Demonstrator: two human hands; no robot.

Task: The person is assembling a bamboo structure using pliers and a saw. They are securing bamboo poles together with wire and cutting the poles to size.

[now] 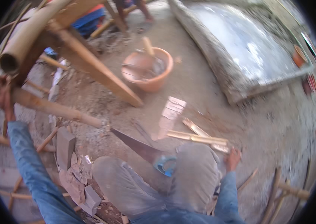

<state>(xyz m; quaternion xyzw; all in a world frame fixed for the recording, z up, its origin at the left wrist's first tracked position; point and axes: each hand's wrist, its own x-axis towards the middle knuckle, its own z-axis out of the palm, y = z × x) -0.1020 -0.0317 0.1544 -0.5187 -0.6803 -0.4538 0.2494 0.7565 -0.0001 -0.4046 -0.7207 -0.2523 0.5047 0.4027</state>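
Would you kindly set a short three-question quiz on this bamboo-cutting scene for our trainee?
1. True or false: the left hand grips a bamboo pole.
2. What tool with a blue handle lies across the knees? A) hammer B) handsaw C) trowel
3. Which hand reaches to the split bamboo strips on the ground?

Key: 1 true; 2 B; 3 the right hand.

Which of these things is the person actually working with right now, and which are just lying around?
In use:
- left hand gripping the bamboo pole
- handsaw resting across the knees, blue handle
- right hand by the split bamboo strips

Lying about:
- orange basin with a tool in it
- grey blocks
- concrete slab
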